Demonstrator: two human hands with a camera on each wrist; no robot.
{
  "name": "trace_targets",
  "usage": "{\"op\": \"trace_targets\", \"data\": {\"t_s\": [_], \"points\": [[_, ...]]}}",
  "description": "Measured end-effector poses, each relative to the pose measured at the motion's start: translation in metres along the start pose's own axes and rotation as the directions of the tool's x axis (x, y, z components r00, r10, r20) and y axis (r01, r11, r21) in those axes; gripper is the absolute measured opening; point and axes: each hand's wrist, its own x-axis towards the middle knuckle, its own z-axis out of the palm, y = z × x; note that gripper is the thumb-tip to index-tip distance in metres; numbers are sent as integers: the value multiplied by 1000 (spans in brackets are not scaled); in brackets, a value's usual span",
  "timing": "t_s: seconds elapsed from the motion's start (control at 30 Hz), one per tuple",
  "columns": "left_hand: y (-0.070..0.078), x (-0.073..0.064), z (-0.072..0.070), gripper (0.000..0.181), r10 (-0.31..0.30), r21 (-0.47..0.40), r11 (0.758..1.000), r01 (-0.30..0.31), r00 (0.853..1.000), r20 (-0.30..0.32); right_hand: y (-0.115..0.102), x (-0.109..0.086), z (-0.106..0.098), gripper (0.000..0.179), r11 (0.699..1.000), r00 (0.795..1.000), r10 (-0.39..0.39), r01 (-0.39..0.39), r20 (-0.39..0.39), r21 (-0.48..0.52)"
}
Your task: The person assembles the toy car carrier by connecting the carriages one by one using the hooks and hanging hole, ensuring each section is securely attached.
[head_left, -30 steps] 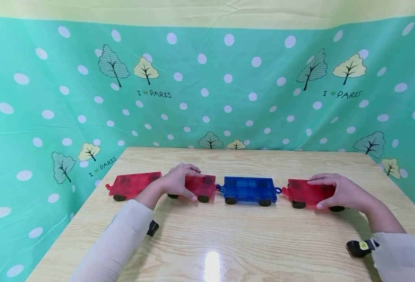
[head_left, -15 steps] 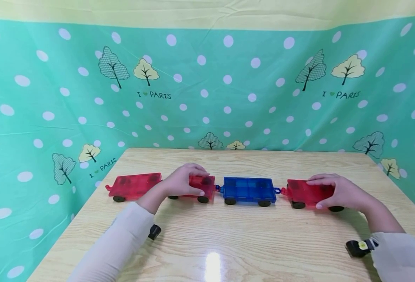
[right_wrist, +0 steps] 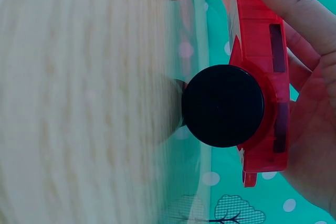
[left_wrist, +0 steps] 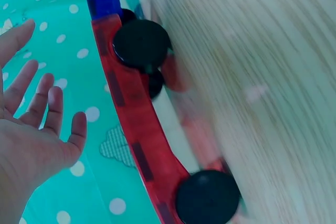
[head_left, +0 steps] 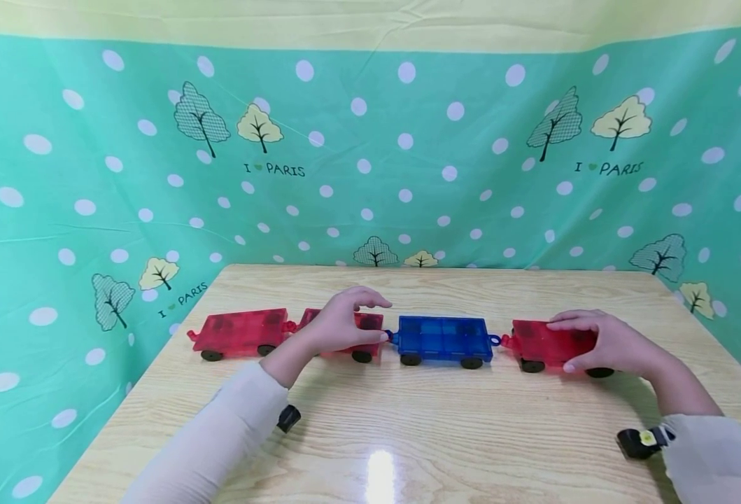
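Note:
Four-wheeled toy train wagons of see-through plastic stand in a row on the table. My left hand (head_left: 339, 323) is over the second red wagon (head_left: 370, 321), fingers spread and nothing in them; the left wrist view shows the palm and fingers apart from that wagon's side (left_wrist: 137, 124). To its right sits the blue wagon (head_left: 443, 338), hooked up close by the hand's thumb tip. At the right end my right hand (head_left: 616, 343) grips another red wagon (head_left: 546, 341) between thumb and fingers, as the right wrist view shows beside its black wheel (right_wrist: 223, 106).
A further red wagon (head_left: 241, 329) stands at the left end, its hook meeting the second one. The wooden table (head_left: 458, 434) reaches back to a green dotted curtain (head_left: 370, 140). Black wrist cameras (head_left: 639, 444) hang below the sleeves.
My left hand has come off the second red wagon and moved right and slightly up, uncovering more of it. The right hand and the wagons stay where they were.

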Motion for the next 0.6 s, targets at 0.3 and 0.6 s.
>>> {"op": "trace_targets", "data": {"t_s": [0.3, 0.6], "points": [[14, 9, 13, 44, 35, -23, 999, -34, 999, 33, 0, 0, 0, 71, 1000, 1000, -4, 4, -3, 2], [23, 14, 21, 44, 56, -110, 993, -46, 995, 87, 1, -1, 0, 71, 1000, 1000, -11, 11, -6, 3]]}}
